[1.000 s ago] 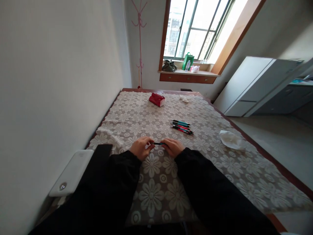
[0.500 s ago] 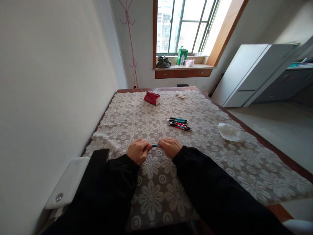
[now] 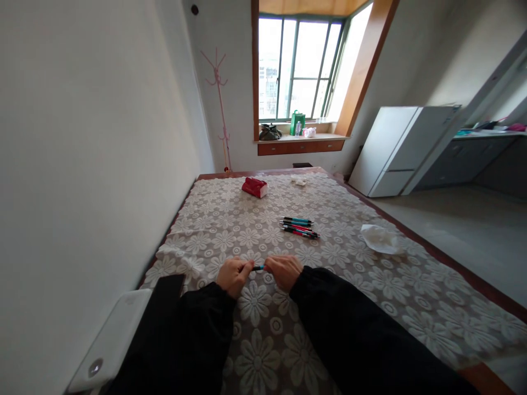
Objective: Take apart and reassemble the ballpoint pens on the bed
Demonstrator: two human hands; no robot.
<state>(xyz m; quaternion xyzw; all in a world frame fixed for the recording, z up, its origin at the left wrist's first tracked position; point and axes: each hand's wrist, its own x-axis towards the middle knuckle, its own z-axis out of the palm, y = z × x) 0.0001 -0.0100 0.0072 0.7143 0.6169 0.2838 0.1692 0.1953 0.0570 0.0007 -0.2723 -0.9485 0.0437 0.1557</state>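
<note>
head view, and from where i stand the person has a single pen [image 3: 258, 267] stretched between both hands, low over the near part of the flowered cloth [image 3: 257, 308] on the desk [image 3: 224, 176]. the left hand [image 3: 234, 276] pinches one end, thumb along it; the right hand [image 3: 285, 271] has its fingers curled round the other, so only a short dark-and-blue middle shows. i'd call this step working the pen with both hands, though whether they twist, pull or just steady it i can't tell. what it calls for next, i'd judge, is a firm grip on both ends, kept in line. a little beyond lies a loose group of pens [image 3: 298, 226], untouched.
</note>
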